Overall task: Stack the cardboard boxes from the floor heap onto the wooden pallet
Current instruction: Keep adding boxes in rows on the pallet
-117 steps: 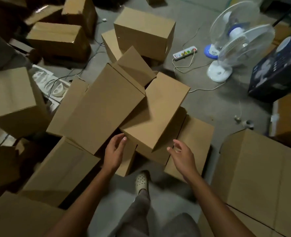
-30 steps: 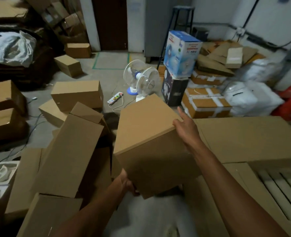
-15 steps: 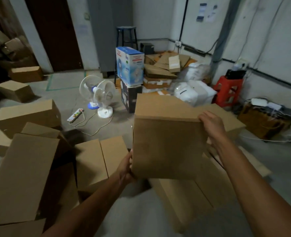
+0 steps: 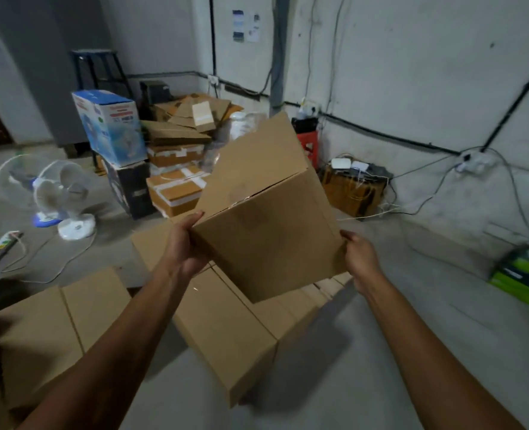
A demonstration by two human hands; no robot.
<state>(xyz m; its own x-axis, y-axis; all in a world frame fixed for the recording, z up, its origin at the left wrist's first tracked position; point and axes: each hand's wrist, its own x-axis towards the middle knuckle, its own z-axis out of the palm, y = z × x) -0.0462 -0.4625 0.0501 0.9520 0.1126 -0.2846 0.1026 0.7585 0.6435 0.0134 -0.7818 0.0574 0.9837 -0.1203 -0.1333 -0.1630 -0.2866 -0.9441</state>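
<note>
A plain brown cardboard box (image 4: 266,218) hangs tilted in the air between both hands. My left hand (image 4: 184,246) grips its near left corner, thumb over the top edge. My right hand (image 4: 361,259) holds its lower right edge with curled fingers. Right below lie large cardboard boxes (image 4: 222,330) stacked flat, and a strip of the wooden pallet (image 4: 331,283) shows beside them under the carried box. Another brown box (image 4: 61,333) sits on the floor at the lower left.
Two white table fans (image 4: 61,197) and a power strip (image 4: 1,248) stand on the floor at left. A blue fan carton (image 4: 108,125) tops a pile of taped boxes (image 4: 176,187) behind. Cables and a crate (image 4: 353,193) line the right wall. A green pack (image 4: 523,283) lies far right.
The box came up off the floor heap in both hands. I turned right with it; it now tilts above the flat boxes, and my right hand slid from the top corner to its lower edge.
</note>
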